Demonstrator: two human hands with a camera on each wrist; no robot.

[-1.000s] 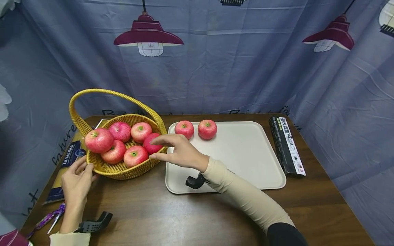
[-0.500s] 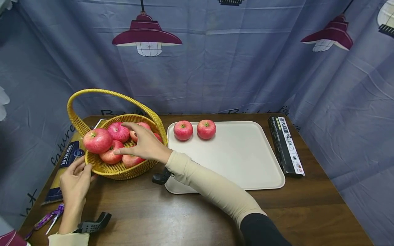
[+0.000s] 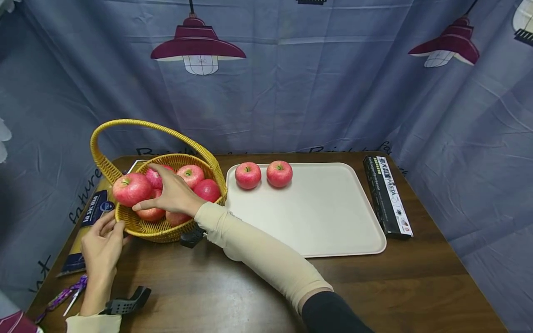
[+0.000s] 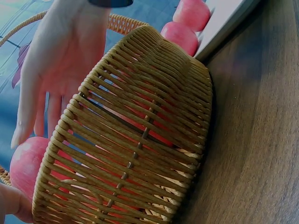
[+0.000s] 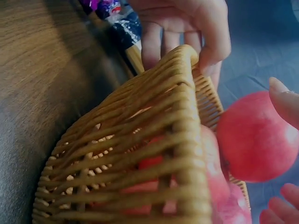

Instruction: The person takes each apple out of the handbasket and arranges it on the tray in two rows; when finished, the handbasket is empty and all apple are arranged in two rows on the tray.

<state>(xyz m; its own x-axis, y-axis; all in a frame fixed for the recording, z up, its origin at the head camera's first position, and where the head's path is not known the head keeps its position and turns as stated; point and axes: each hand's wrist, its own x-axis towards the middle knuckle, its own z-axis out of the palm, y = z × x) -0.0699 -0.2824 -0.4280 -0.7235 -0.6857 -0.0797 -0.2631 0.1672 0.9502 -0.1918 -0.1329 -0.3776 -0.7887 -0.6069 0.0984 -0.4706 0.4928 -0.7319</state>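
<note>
A yellow wicker basket (image 3: 166, 235) with a tall handle stands at the left, with several red apples in it. My left hand (image 3: 102, 243) grips its near left rim, thumb on the rim and fingers outside, as the right wrist view also shows. Over the basket, my right hand (image 3: 172, 192) spreads thumb and fingers beside the large apple (image 3: 132, 189) at the left rim. In the right wrist view the thumb (image 5: 285, 102) lies by this apple (image 5: 257, 137) and the fingers are apart from it; whether the thumb touches it I cannot tell.
A white tray (image 3: 320, 208) lies to the right, bearing two apples (image 3: 279, 174) at its back left. Further right is a black pasta box (image 3: 387, 196). Behind the basket's left side lies a blue and yellow packet (image 3: 89, 222), with a purple strap (image 3: 62, 298) nearer.
My right hand has moved left across the basket, from the apple by its right rim to the large apple at the left. My left hand has stayed on the rim.
</note>
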